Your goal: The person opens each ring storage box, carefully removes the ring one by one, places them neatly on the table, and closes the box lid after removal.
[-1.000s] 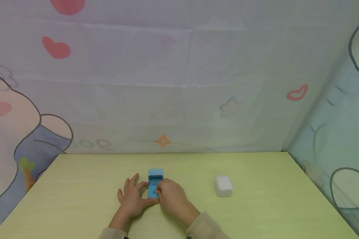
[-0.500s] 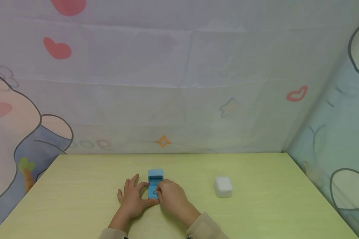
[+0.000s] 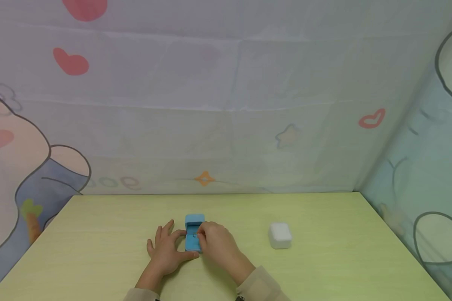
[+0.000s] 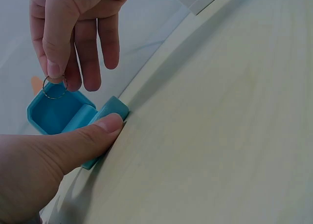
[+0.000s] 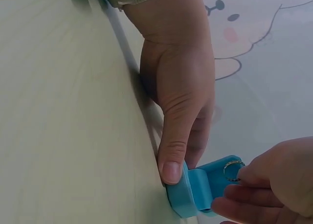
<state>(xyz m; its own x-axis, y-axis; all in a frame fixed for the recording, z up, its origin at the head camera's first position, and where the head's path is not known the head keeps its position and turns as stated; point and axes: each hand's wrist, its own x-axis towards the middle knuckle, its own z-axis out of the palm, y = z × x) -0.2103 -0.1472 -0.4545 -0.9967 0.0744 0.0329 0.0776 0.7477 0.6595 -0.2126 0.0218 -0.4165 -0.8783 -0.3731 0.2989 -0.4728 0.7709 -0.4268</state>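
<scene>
Left hand (image 3: 168,252) in grip around the open blue box (image 3: 191,242), right hand (image 3: 219,244) with gold ring (image 5: 224,171) in pinch.

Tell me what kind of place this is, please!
Maybe an indoor corner set up for filming, but I can't be sure. A creased backdrop printed with hearts stands behind a pale table, with an open blue box on it.

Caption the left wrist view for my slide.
The right hand pinches a thin ring above an open blue box while the left hand holds the box on the pale table.
</scene>
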